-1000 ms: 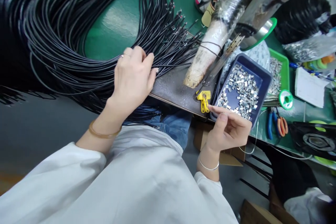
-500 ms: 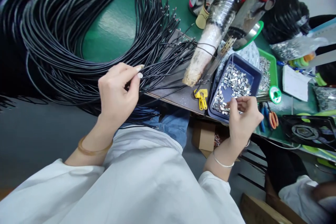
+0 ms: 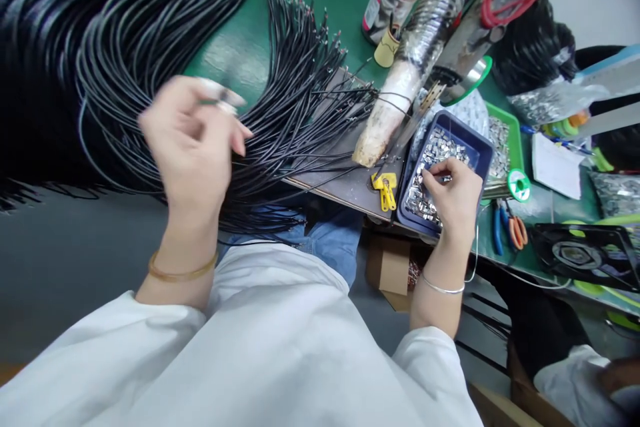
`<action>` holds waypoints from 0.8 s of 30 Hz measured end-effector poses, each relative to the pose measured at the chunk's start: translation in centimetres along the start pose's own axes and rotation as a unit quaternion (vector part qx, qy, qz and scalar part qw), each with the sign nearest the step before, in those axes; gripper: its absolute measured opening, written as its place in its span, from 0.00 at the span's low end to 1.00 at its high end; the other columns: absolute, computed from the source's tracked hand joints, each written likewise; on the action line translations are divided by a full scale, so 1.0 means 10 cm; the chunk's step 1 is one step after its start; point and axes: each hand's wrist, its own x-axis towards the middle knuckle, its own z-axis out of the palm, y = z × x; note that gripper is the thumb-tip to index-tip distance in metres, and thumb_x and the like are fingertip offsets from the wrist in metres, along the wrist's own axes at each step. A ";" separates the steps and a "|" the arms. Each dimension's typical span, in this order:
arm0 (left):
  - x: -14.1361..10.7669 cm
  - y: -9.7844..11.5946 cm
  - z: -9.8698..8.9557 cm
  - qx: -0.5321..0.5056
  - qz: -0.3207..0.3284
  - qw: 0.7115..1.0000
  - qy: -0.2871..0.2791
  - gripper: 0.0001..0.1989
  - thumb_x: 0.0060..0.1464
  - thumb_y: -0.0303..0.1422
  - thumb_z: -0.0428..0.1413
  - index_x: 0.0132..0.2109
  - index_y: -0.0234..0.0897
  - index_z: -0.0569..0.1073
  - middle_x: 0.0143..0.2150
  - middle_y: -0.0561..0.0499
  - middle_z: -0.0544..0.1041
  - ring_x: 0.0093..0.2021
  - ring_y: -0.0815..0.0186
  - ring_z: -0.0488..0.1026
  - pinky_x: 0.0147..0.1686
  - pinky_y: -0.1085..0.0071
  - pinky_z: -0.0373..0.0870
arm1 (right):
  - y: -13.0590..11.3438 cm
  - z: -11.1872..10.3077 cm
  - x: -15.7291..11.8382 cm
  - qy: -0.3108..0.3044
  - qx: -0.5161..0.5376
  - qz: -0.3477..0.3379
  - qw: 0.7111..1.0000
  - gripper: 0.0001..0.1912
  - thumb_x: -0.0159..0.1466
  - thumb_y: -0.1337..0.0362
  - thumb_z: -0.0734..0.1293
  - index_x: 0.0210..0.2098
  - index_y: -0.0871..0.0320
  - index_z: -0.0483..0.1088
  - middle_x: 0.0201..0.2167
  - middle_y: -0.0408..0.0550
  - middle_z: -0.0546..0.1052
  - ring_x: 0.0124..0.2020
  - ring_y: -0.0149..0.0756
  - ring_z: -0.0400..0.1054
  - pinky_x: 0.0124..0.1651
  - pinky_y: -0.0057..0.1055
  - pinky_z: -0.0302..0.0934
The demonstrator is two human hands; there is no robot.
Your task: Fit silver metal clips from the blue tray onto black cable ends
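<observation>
My left hand is raised over the bundle of black cables, its fingers bent and smeared by motion. A dark blur shows at its fingertips; I cannot tell whether that is a cable end. Over the dark blue tray, my right hand has thumb and forefinger pinched together among the small shiny metal pieces. What sits between those fingertips is too small to make out. The cable ends fan out toward the back and right, several with bared tips.
A taped extraction hose hangs between the cables and the tray. Yellow clips lie at the board's edge. Right of the tray are a green tray, pliers and a black fan. Another person's sleeve shows at lower right.
My left hand has moved left and up from the cables, its fingers spreading out of their pinch. My right hand has shifted slightly left and up, deeper over the metal pieces.
</observation>
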 end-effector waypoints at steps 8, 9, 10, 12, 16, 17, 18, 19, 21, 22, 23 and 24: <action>-0.39 0.25 0.26 -0.230 -0.300 0.680 -0.628 0.09 0.50 0.27 0.67 0.40 0.36 0.81 0.27 0.51 0.79 0.23 0.71 0.70 0.23 0.74 0.66 | -0.08 0.01 -0.22 0.176 0.044 -0.039 0.983 0.06 0.59 0.66 0.68 0.28 0.55 0.66 0.32 0.45 0.75 0.35 0.36 0.70 0.33 0.33 0.64; -0.49 0.24 0.35 -0.233 -0.306 0.645 -0.660 0.07 0.51 0.26 0.65 0.40 0.35 0.81 0.28 0.49 0.79 0.24 0.70 0.71 0.24 0.74 0.66 | -0.13 0.00 -0.27 0.191 0.063 -0.033 0.979 0.06 0.59 0.66 0.69 0.28 0.55 0.66 0.34 0.46 0.76 0.34 0.35 0.72 0.30 0.32 0.63; -0.58 0.22 0.44 -0.232 -0.322 0.623 -0.674 0.07 0.53 0.28 0.63 0.41 0.34 0.81 0.27 0.50 0.78 0.23 0.71 0.69 0.23 0.74 0.65 | -0.18 -0.03 -0.33 0.197 0.083 -0.024 0.976 0.06 0.59 0.66 0.70 0.28 0.55 0.67 0.34 0.45 0.77 0.33 0.35 0.73 0.29 0.31 0.63; -0.74 0.18 0.63 -0.228 -0.357 0.666 -0.614 0.07 0.57 0.30 0.60 0.40 0.33 0.80 0.21 0.55 0.72 0.19 0.75 0.61 0.19 0.77 0.56 | -0.29 -0.06 -0.45 0.188 0.138 -0.005 0.972 0.07 0.60 0.65 0.71 0.29 0.55 0.68 0.32 0.43 0.78 0.30 0.33 0.74 0.28 0.30 0.65; -0.83 0.11 0.84 -0.178 -0.344 0.820 -0.421 0.09 0.56 0.30 0.60 0.29 0.32 0.76 0.20 0.55 0.71 0.20 0.76 0.61 0.21 0.78 0.57 | -0.52 -0.01 -0.74 0.114 0.300 -0.011 0.947 0.10 0.62 0.63 0.72 0.30 0.55 0.66 0.34 0.42 0.79 0.30 0.33 0.79 0.30 0.29 0.72; -0.83 0.10 0.85 -0.175 -0.338 0.833 -0.401 0.10 0.56 0.31 0.60 0.27 0.32 0.75 0.20 0.55 0.72 0.19 0.76 0.61 0.20 0.78 0.56 | -0.57 0.03 -0.81 0.100 0.327 -0.020 0.940 0.10 0.62 0.64 0.72 0.30 0.55 0.66 0.33 0.41 0.79 0.30 0.33 0.79 0.31 0.29 0.74; -0.81 0.10 0.85 -0.177 -0.339 0.838 -0.389 0.11 0.56 0.31 0.61 0.27 0.32 0.74 0.20 0.54 0.73 0.18 0.77 0.60 0.19 0.77 0.54 | -0.61 0.09 -0.87 0.085 0.342 -0.033 0.935 0.10 0.62 0.65 0.72 0.30 0.55 0.66 0.33 0.41 0.80 0.30 0.33 0.79 0.32 0.30 0.75; -0.80 0.09 0.85 -0.182 -0.345 0.839 -0.378 0.09 0.56 0.32 0.61 0.29 0.32 0.74 0.21 0.54 0.74 0.18 0.77 0.59 0.18 0.77 0.53 | -0.65 0.15 -0.91 0.090 0.339 -0.041 0.935 0.09 0.63 0.65 0.72 0.30 0.55 0.67 0.34 0.41 0.80 0.32 0.33 0.80 0.34 0.31 0.76; -0.78 0.10 0.83 -0.187 -0.367 0.840 -0.354 0.07 0.54 0.32 0.64 0.33 0.33 0.74 0.21 0.54 0.76 0.16 0.77 0.58 0.17 0.78 0.52 | -0.71 0.26 -0.97 0.127 0.302 -0.066 0.943 0.06 0.63 0.66 0.72 0.31 0.55 0.70 0.34 0.42 0.80 0.35 0.34 0.79 0.38 0.34 0.77; -0.78 0.10 0.82 -0.186 -0.375 0.840 -0.344 0.08 0.53 0.32 0.65 0.35 0.34 0.73 0.21 0.54 0.77 0.16 0.78 0.58 0.17 0.78 0.52 | -0.73 0.31 -0.98 0.144 0.282 -0.076 0.946 0.05 0.63 0.66 0.72 0.32 0.54 0.72 0.35 0.43 0.80 0.37 0.34 0.79 0.39 0.35 0.77; -0.78 0.10 0.82 -0.183 -0.377 0.843 -0.338 0.09 0.53 0.32 0.65 0.35 0.34 0.72 0.21 0.54 0.77 0.16 0.77 0.59 0.18 0.78 0.54 | -0.75 0.35 -0.98 0.152 0.269 -0.085 0.947 0.04 0.64 0.66 0.71 0.33 0.54 0.73 0.35 0.43 0.80 0.38 0.34 0.78 0.40 0.36 0.77; -0.78 0.10 0.82 -0.179 -0.373 0.847 -0.334 0.10 0.52 0.32 0.66 0.34 0.34 0.72 0.21 0.55 0.76 0.17 0.77 0.61 0.19 0.78 0.56 | -0.77 0.39 -0.98 0.151 0.266 -0.090 0.948 0.03 0.64 0.66 0.71 0.34 0.53 0.74 0.36 0.43 0.80 0.39 0.34 0.78 0.40 0.35 0.77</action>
